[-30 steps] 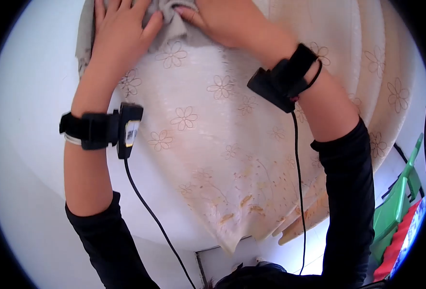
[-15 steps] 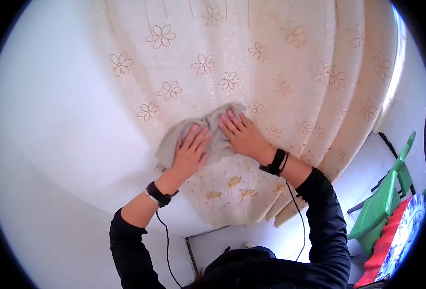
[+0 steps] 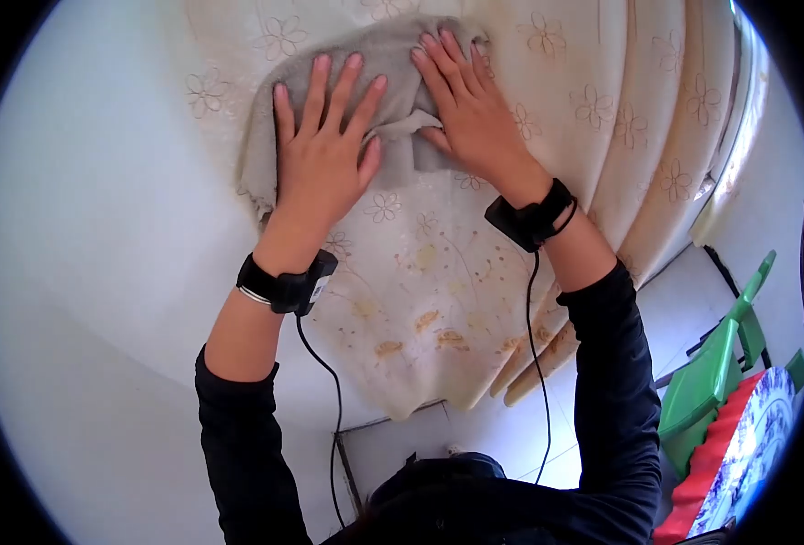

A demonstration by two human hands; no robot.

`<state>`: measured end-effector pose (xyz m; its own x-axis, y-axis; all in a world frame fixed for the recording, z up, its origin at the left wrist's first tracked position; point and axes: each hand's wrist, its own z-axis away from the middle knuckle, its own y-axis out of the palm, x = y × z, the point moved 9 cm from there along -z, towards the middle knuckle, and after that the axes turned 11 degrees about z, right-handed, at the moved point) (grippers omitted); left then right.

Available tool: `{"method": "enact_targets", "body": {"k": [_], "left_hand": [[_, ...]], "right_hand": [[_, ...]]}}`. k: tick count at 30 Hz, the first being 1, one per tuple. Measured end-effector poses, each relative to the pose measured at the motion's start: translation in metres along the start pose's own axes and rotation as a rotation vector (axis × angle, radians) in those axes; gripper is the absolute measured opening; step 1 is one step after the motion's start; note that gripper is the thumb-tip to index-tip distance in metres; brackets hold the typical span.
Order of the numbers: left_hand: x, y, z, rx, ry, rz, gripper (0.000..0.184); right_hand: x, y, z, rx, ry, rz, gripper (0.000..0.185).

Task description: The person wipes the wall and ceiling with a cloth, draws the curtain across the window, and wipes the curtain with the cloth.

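A grey cloth (image 3: 393, 77) lies spread and partly wrinkled against a cream curtain (image 3: 402, 263) with embroidered flowers. My left hand (image 3: 325, 150) rests flat on the cloth's left part, fingers spread. On its right part lies my right hand (image 3: 475, 109), fingers stretched out and the thumb at a raised fold between the hands. Both palms are hidden. Each wrist wears a black band with a small box and a cable, the left band (image 3: 284, 282) and the right band (image 3: 534, 216).
A white wall (image 3: 102, 227) borders the curtain on the left. Curtain folds hang on the right. Lower right are a green chair (image 3: 702, 381) and a round blue-and-white tabletop (image 3: 743, 463) with a red edge. Pale floor tiles (image 3: 561, 418) show below the curtain.
Both hands have moved up the curtain and appear larger, with the grey cloth under them. The cloth is spread wider, and the left fingers are further apart.
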<state>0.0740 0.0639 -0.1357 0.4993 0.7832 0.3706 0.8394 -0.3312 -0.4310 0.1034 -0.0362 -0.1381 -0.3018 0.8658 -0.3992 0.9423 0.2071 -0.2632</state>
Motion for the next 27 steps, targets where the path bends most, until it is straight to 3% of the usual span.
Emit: {"method": "enact_targets", "body": {"k": [4, 7, 9, 11, 12, 16, 19, 22, 25, 27], "left_hand": [[-0.008, 0.031, 0.038, 0.076, -0.015, 0.040, 0.055], [-0.022, 0.065, 0.080, 0.314, -0.093, 0.272, 0.058], [-0.032, 0.094, 0.124, 0.386, -0.123, 0.376, 0.059], [-0.042, 0.129, 0.183, 0.446, -0.145, 0.426, 0.054], [-0.049, 0.134, 0.204, 0.472, -0.135, 0.399, 0.049], [-0.070, 0.102, 0.188, 0.422, -0.195, 0.428, 0.036], [-0.059, 0.085, 0.163, 0.296, -0.195, 0.412, 0.024], [-0.049, 0.073, 0.127, 0.340, -0.295, 0.364, 0.033], [-0.068, 0.055, 0.101, 0.203, -0.150, 0.240, 0.044], [-0.068, 0.075, 0.126, 0.266, -0.288, 0.385, 0.054]], "right_hand": [[0.008, 0.020, 0.031, 0.099, 0.056, 0.015, 0.083], [0.021, 0.041, 0.081, 0.168, 0.086, -0.041, 0.084], [0.039, 0.061, 0.124, 0.270, 0.112, -0.076, 0.081], [0.064, 0.077, 0.173, 0.321, 0.146, -0.099, 0.066], [0.080, 0.091, 0.201, 0.331, 0.121, -0.069, 0.070], [0.094, 0.102, 0.244, 0.289, 0.075, -0.082, 0.073], [0.070, 0.090, 0.210, 0.264, 0.183, -0.168, 0.080], [0.050, 0.076, 0.175, 0.294, 0.286, -0.195, 0.085], [0.050, 0.080, 0.179, 0.347, 0.344, -0.221, 0.086], [0.066, 0.091, 0.202, 0.437, 0.343, -0.211, 0.083]]}}
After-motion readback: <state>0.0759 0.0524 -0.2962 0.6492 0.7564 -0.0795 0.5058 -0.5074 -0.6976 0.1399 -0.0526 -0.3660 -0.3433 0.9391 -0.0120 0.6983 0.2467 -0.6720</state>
